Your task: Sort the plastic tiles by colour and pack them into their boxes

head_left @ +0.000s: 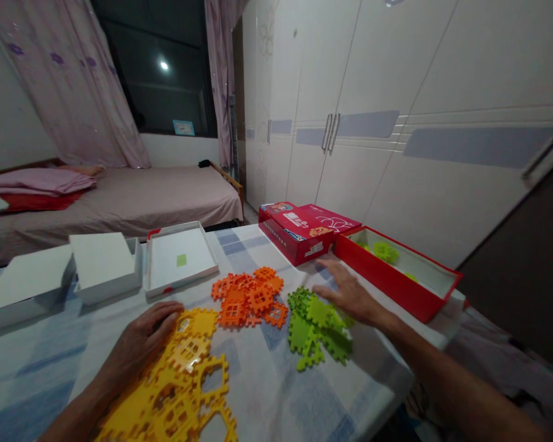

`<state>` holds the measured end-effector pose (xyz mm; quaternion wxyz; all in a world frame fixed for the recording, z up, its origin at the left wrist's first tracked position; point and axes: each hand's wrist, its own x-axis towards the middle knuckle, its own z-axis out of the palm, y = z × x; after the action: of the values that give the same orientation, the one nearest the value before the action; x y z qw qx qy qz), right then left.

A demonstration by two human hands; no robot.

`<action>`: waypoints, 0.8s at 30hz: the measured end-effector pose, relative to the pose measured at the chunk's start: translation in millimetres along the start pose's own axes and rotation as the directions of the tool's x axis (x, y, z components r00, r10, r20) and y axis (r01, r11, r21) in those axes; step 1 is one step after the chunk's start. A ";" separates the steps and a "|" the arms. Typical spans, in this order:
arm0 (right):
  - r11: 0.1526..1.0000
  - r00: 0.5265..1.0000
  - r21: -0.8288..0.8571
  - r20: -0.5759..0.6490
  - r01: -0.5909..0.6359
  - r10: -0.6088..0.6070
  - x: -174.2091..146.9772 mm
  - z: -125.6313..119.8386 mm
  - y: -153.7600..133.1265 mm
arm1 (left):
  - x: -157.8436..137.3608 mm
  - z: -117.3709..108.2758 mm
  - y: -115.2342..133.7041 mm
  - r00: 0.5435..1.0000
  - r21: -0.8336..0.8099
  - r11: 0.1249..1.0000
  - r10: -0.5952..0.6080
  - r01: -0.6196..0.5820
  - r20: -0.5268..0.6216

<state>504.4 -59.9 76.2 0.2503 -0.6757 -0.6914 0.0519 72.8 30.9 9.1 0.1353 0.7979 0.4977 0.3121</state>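
Observation:
My left hand (145, 337) lies along the left edge of a spread of yellow interlocking plastic pieces (184, 353), fingers stretched out and touching them. My right hand (345, 288) is over the upper right edge of a heap of green interlocking pieces (316, 325), its fingers apart and nothing visible in them. Whether it touches the green heap I cannot tell. Between the hands is a pile of orange interlocking pieces (246, 298), some with window cut-outs. Beyond my right hand stands an open red box (387, 276) with a few green pieces inside.
A closed-looking red printed box (299, 233) stands at the table's far edge. On the left are a shallow white tray-like lid (179, 261) and two white boxes (104, 264). A checked cloth (267, 380) covers the table. A bed (166, 193) and a wardrobe (373, 92) stand behind.

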 end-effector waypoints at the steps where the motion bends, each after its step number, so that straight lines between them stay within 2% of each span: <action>1: 1.000 0.994 0.012 0.109 0.010 -0.012 -5.9 13.8 -12.3 | 0.0 -0.1 0.4 1.000 -0.001 1.000 -0.002 0.002 0.000; 3: 1.000 0.973 -0.015 0.230 -0.008 0.011 -13.3 34.9 -28.8 | 0.1 -0.1 0.8 1.000 -0.003 1.000 -0.004 0.004 0.005; 6: 0.998 0.971 -0.048 0.234 -0.027 0.037 -17.4 48.1 -39.1 | 0.2 0.0 0.9 1.000 -0.009 1.000 -0.002 0.003 0.010; 11: 0.998 0.991 0.059 0.131 -0.014 0.006 -24.1 45.1 -45.1 | 0.0 0.8 -0.7 1.000 -0.012 1.000 -0.012 0.012 0.011; 17: 0.970 0.997 0.240 -0.057 -0.038 0.053 -28.0 51.9 -41.8 | -0.8 2.1 -4.0 1.000 -0.008 1.000 -0.007 0.007 0.007; 21: 0.922 0.965 0.370 -0.178 -0.116 0.193 -15.7 47.9 -23.8 | 0.2 2.0 -5.3 1.000 0.005 1.000 -0.001 0.001 0.004; 24: 0.882 0.912 0.447 -0.281 -0.151 0.299 2.2 24.1 -0.1 | 0.6 1.4 -5.0 1.000 0.006 1.000 -0.004 0.004 0.004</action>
<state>494.3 -51.3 55.9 0.4966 -0.6820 -0.5258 0.1089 70.3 33.9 5.6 0.1347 0.7978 0.5000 0.3089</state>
